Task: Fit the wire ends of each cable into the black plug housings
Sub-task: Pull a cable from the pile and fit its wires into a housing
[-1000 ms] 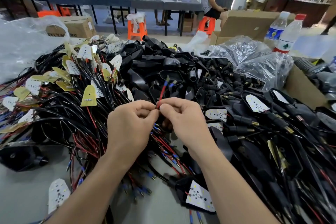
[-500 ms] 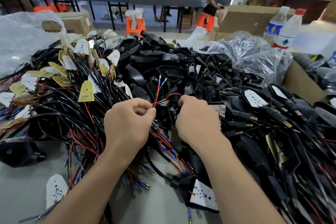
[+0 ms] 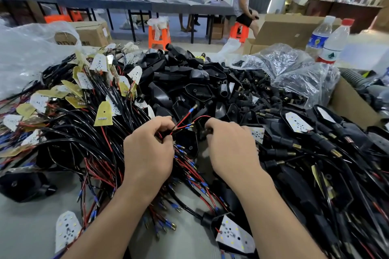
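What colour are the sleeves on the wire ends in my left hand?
Blue plastic sleeves, clearest in the head view.

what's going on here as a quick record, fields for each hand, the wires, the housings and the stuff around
left hand: pinches red and black wires, their blue-sleeved ends pointing up and right
right hand: fingers curled down into the pile where a red wire loop reaches them; what they grip is hidden
black plug housings: loose heap behind the hands
cable bundle: left side, with white and yellow boards attached
water bottles: two, far right
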Tool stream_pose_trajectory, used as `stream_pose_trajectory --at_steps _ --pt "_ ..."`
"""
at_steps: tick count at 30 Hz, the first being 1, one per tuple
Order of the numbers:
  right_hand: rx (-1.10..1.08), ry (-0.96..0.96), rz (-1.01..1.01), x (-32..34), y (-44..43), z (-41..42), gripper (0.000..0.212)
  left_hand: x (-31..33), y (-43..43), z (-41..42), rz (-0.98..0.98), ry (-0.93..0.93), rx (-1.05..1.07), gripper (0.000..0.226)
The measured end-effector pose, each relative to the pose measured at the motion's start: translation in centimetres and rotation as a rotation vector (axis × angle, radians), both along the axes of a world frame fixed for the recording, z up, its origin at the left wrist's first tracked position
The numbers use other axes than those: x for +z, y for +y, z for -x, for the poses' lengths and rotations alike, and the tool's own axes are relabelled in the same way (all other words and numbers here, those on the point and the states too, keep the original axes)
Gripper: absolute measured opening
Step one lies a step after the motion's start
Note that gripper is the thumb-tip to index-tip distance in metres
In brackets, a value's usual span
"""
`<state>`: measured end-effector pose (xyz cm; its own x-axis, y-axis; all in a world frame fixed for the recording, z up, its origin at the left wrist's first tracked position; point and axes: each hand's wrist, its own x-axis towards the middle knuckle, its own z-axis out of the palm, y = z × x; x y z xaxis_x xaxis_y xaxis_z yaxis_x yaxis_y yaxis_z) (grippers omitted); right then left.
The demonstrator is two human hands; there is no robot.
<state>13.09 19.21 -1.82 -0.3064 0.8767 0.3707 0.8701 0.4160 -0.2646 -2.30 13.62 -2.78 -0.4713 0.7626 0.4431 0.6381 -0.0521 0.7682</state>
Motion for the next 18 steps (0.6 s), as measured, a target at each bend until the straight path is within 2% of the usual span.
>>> stream_pose_trajectory --at_steps 2,4,6,7,8,10,18 --pt "-0.027 0.26 0.0 0.3 0.2 -0.1 0.015 -0.2 0.2 0.2 -0.01 -0.008 -0.013 0.047" --pt "-0.018 0.691 0.05 1.3 0.5 0.0 0.015 -0.4 0.4 0.3 -0.013 -0.024 -0.03 0.052" --pt "0.06 1.186 0.18 2.4 0.7 -0.2 0.023 -0.6 0.4 0.4 -0.009 -0.019 -0.045 0.056" --pt "0.125 1.38 0.267 2.9 0.8 -0.4 0.022 -0.6 0.4 0.4 -0.005 -0.011 -0.043 0.057" --pt "0.181 1.496 0.342 3.1 0.8 -0.6 0.02 -0.6 0.4 0.4 0.0 -0.006 -0.038 0.057" --pt "0.227 1.54 0.454 3.2 0.6 -0.5 0.019 -0.6 0.4 0.4 -0.003 -0.006 -0.031 0.056" --pt "0.161 1.41 0.706 2.1 -0.7 0.7 0.02 -0.9 0.5 0.2 0.016 -0.033 -0.064 0.042"
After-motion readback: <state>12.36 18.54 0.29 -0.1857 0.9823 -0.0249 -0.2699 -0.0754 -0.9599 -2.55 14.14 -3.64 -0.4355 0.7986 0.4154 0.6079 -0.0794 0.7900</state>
